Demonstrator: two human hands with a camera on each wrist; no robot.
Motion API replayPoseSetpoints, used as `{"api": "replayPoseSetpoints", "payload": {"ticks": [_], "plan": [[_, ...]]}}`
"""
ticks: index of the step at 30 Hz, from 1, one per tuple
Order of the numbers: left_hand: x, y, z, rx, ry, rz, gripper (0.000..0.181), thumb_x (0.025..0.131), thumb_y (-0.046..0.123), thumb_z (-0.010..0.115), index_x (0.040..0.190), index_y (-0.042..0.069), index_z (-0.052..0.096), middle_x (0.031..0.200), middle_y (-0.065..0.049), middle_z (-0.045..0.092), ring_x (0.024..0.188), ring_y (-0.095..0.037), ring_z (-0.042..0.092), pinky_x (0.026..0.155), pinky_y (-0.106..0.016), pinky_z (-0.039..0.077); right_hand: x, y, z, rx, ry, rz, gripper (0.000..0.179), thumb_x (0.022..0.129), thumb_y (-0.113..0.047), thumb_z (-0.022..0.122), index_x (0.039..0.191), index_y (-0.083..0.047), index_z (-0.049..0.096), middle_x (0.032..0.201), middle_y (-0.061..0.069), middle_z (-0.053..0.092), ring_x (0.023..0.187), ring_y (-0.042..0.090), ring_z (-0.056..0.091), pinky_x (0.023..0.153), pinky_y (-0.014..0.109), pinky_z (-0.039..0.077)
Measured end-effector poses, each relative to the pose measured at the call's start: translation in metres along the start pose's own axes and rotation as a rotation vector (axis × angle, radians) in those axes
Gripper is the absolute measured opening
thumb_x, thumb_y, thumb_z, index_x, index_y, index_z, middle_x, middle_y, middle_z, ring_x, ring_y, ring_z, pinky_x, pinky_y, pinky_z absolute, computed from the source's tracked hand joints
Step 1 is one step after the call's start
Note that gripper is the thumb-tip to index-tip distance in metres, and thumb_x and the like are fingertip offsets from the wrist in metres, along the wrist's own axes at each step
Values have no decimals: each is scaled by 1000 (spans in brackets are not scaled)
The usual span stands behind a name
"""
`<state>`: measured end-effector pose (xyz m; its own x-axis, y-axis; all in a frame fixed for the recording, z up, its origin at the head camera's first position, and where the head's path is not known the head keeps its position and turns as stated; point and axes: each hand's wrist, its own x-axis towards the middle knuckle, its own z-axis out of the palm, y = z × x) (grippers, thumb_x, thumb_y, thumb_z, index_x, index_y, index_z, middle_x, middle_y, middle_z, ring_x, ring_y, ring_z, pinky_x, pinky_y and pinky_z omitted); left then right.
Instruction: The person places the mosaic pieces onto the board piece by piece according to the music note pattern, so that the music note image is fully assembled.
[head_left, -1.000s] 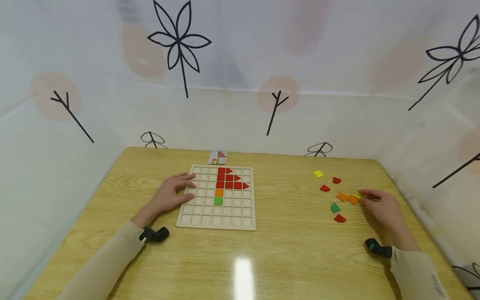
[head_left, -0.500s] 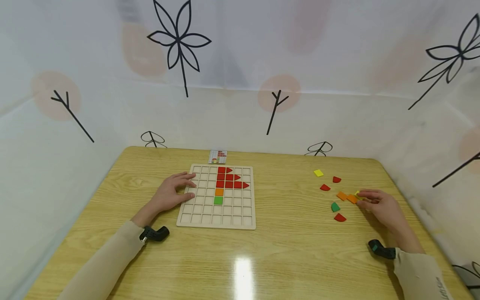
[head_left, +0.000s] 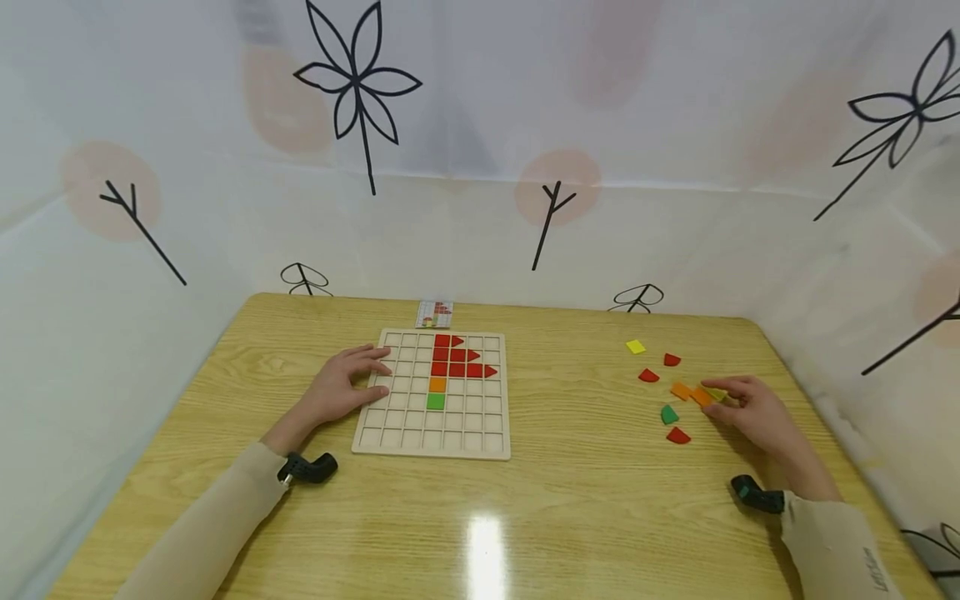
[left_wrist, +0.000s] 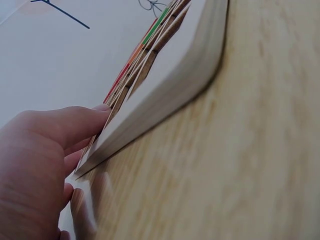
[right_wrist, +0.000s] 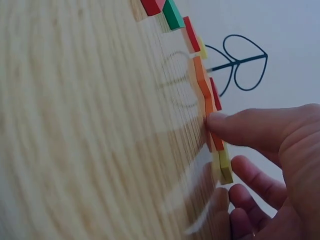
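On a yellowish wood-grain table [head_left: 592,500], a pale wooden grid board [head_left: 433,438] has a person's left hand [head_left: 339,389], fingers spread, resting on its left edge, while the right hand [head_left: 761,419] pinches a flat orange tile [head_left: 701,396] between thumb and forefinger beside a yellow tile [right_wrist: 226,169]

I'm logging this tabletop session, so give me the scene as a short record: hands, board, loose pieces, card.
Left hand: rests on the left edge of the grid board
Right hand: thumb at an orange tile; whether it grips it, I cannot tell
On the board: red pieces in three rows; nearer the person, an orange square, then a green square
Loose on the table: three red wedges, one green wedge, two yellow tiles, another orange tile
Picture card: beyond the board's far edge
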<state>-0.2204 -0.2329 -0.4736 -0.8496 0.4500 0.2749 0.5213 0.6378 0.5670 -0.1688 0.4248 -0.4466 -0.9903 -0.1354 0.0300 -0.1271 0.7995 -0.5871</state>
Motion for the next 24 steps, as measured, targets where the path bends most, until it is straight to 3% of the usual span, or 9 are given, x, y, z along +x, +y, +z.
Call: {"api": "replayPoseSetpoints", "payload": {"ticks": [15,18,22,24], "plan": [[-1,-1,1,-1,1,1,27,88,30,78,112,18,75,146,-4,54,140,-35,39,112,-59,27,4,-7,2,-17,10,26,38,95,-22,71,114,10,63,127,36,44,108,53,47,85,64,43],[0,-2,1,0,3,5,27,88,31,78,112,18,75,145,-5,54,140,-35,39,112,-59,27,2,-5,2,0,22,45,38,95,-23,70,115,7,61,124,32,48,102,44,51,80,51,48],[0,-3,0,-2,1,2,27,88,31,78,112,18,75,145,-5,54,140,-35,39,112,-58,27,0,-1,2,30,64,49,32,95,-21,71,113,3,62,110,20,60,86,18,56,65,27,48],[0,-2,0,-1,-2,-1,27,88,30,78,112,18,75,146,-4,54,140,-35,38,112,-58,26,-2,1,2,56,75,43,29,95,-19,70,112,3,62,102,14,64,79,9,55,60,23,48]]}}
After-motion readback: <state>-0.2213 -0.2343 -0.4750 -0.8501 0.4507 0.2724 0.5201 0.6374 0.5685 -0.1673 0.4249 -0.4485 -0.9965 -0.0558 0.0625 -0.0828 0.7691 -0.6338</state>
